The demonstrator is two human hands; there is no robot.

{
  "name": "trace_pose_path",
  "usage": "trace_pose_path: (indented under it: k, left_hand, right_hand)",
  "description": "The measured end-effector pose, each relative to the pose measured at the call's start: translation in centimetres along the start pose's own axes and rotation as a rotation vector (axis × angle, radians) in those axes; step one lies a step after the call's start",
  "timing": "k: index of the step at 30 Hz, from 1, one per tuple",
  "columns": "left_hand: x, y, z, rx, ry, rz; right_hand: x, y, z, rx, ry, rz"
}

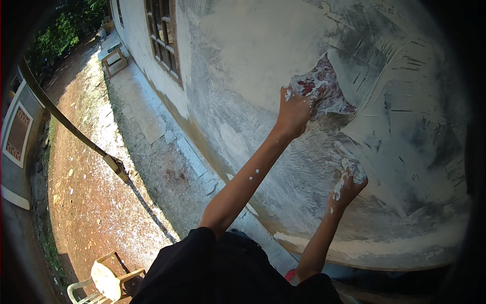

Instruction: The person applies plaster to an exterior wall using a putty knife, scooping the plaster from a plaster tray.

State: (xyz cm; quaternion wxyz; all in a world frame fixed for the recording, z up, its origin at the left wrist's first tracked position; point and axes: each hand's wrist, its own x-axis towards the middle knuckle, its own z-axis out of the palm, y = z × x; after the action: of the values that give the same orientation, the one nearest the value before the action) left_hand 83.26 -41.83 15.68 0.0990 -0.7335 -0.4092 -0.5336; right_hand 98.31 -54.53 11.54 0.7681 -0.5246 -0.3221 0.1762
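Note:
My left hand is closed round a wide putty knife, held against the house wall. Its reddish blade is heavily smeared with white putty, and its long edge faces right, beside a patch of wet, streaky putty. Lower and to the right, my right hand is closed close to the wall, its fingers coated in white putty. A pale, putty-covered piece sticks up from it; I cannot make out what it is. White specks dot my left forearm.
A barred window is set in the wall at upper left. A small wooden stool stands along the wall's foot. At lower left is a plastic chair. A long pole slants over the sunlit dirt yard.

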Motion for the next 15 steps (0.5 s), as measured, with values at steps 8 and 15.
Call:
trace_pose_path:
  k: [8,15]
  left_hand:
    - [-4.1,2.8,8.6,-0.748,-0.048,-0.668]
    - [-8.9,3.3,10.8,-1.107,0.423,-0.95]
  right_hand:
    - [-1.7,2.6,-1.4,-0.074,-0.063,0.115]
    - [-0.4,6.5,-7.3,-0.325,-0.246,0.115]
